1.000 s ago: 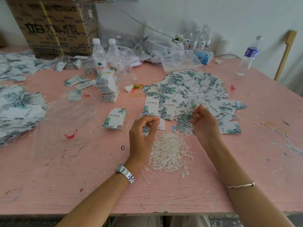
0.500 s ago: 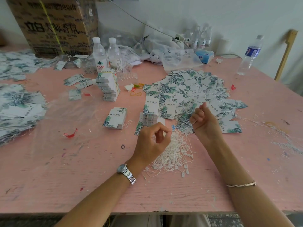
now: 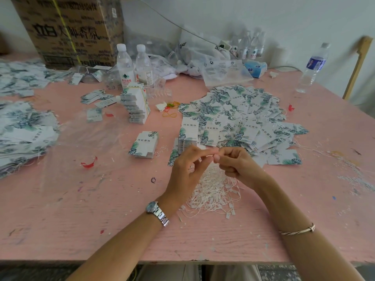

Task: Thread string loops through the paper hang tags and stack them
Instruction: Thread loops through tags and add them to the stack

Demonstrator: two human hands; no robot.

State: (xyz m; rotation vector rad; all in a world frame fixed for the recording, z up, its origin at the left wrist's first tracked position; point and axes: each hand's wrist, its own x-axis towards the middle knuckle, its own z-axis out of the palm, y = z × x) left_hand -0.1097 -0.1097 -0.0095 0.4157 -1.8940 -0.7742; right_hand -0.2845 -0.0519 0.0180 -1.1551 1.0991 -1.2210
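Our left hand (image 3: 187, 167) and right hand (image 3: 238, 166) meet fingertip to fingertip above the heap of string loops (image 3: 215, 191), both pinching what we judge is one string loop, too fine to see. The small stack of hang tags (image 3: 188, 134) lies just beyond, long axis running away from us, nearer the left hand, which we would send for the next tag

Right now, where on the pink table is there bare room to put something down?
Bare: the near left of the table, between the red scrap and the front edge, and the near right, below the spread tags. Crowded: the string pile by the left hand and right hand, and the back bottles.
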